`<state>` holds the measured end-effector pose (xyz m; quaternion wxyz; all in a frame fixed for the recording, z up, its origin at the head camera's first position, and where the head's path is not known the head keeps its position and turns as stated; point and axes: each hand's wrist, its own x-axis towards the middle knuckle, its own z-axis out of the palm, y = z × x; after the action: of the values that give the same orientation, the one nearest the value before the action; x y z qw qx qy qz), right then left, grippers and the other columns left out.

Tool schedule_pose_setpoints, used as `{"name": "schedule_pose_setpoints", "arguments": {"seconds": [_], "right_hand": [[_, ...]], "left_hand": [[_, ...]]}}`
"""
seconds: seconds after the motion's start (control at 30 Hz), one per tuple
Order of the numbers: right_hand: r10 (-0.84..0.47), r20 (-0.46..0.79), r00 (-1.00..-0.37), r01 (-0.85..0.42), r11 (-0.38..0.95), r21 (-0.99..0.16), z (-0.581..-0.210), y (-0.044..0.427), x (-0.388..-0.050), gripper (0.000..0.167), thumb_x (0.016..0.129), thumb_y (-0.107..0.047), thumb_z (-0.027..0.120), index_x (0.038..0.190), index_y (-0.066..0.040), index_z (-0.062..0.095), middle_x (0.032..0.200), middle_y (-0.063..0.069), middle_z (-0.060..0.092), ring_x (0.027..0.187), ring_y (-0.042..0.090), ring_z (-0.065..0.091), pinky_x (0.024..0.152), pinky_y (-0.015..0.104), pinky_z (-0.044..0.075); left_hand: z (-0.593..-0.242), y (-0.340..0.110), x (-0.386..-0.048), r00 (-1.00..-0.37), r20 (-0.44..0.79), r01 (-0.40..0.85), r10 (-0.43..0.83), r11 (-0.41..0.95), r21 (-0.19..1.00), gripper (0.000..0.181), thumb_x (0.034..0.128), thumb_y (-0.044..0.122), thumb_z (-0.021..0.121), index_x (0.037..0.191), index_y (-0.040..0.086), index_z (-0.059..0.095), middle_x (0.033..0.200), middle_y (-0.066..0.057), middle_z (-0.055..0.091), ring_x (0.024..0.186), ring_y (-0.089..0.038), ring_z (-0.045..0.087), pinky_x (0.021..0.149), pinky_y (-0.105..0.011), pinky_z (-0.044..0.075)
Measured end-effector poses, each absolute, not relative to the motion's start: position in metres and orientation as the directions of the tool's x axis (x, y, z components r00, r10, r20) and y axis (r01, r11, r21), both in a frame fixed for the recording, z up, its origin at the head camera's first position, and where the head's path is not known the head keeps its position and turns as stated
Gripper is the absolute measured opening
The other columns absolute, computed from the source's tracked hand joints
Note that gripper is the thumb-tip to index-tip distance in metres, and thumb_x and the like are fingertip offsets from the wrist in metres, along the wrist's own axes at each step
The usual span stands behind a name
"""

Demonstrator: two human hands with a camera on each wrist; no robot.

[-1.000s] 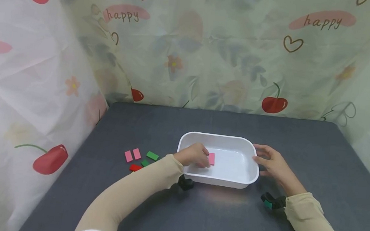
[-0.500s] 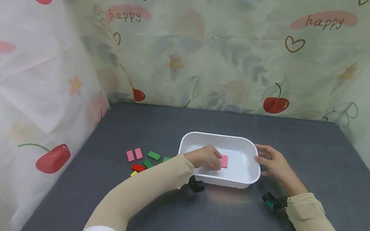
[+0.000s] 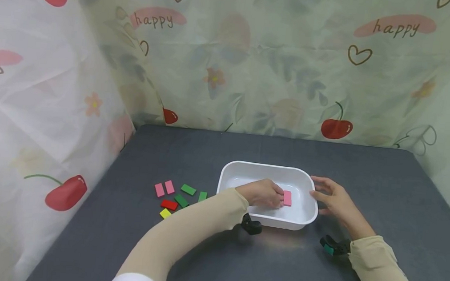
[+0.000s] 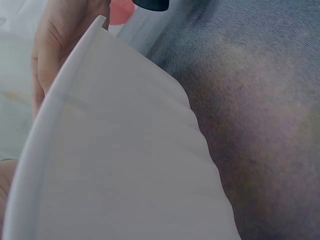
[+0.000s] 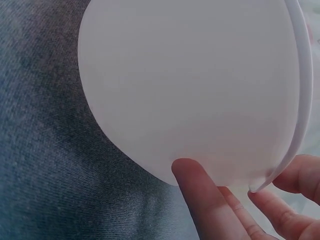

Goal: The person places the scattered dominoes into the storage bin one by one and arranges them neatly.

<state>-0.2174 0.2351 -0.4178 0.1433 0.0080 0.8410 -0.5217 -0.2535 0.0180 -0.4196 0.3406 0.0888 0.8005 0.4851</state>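
Note:
A white plastic tray stands on the dark table. My left hand reaches into it over the near left side and holds a pink tile at its fingertips, near the tray's right half. How the fingers lie on the tile is partly hidden. At the tray's right end my right hand holds the rim. The right wrist view shows fingers against the outer wall and one fingertip over the rim. In the left wrist view the tray's wall hides the left hand's work.
Left of the tray lie loose tiles: two pink tiles, several green tiles, a red tile and a yellow tile. The left forearm passes close by them. A patterned curtain surrounds the table.
My left hand has moved rightward inside the tray, and the pink tile has moved right with it. The right hand and the tray have stayed about where they were.

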Motion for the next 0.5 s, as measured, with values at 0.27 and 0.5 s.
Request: {"name": "schedule_pose_setpoints", "arguments": {"seconds": [0.27,0.5], "right_hand": [[-0.142,-0.24,-0.96,0.152,0.456,-0.877,-0.418,0.236,-0.217,0.064,0.097,-0.024,0.059,0.15,-0.005,0.029,0.145,0.032,0.036,0.124,0.049,0.047,0.076,0.047,0.057],[-0.16,-0.229,-0.96,0.136,0.448,-0.884,-0.419,0.236,-0.218,0.063,0.097,-0.022,0.058,0.15,-0.005,0.028,0.146,0.033,0.035,0.125,0.05,0.046,0.076,0.047,0.057]], "left_hand": [[-0.421,0.031,-0.258,-0.713,-0.499,-0.308,0.493,0.418,0.854,0.049,0.084,-0.014,0.057,0.132,-0.011,0.051,0.12,-0.019,0.064,0.087,-0.014,0.06,0.086,-0.023,0.051],[-0.422,0.038,-0.262,-0.695,-0.536,-0.392,0.479,0.373,0.841,0.048,0.0865,-0.013,0.056,0.134,-0.009,0.051,0.123,-0.017,0.064,0.084,-0.014,0.062,0.074,-0.019,0.052]]}}
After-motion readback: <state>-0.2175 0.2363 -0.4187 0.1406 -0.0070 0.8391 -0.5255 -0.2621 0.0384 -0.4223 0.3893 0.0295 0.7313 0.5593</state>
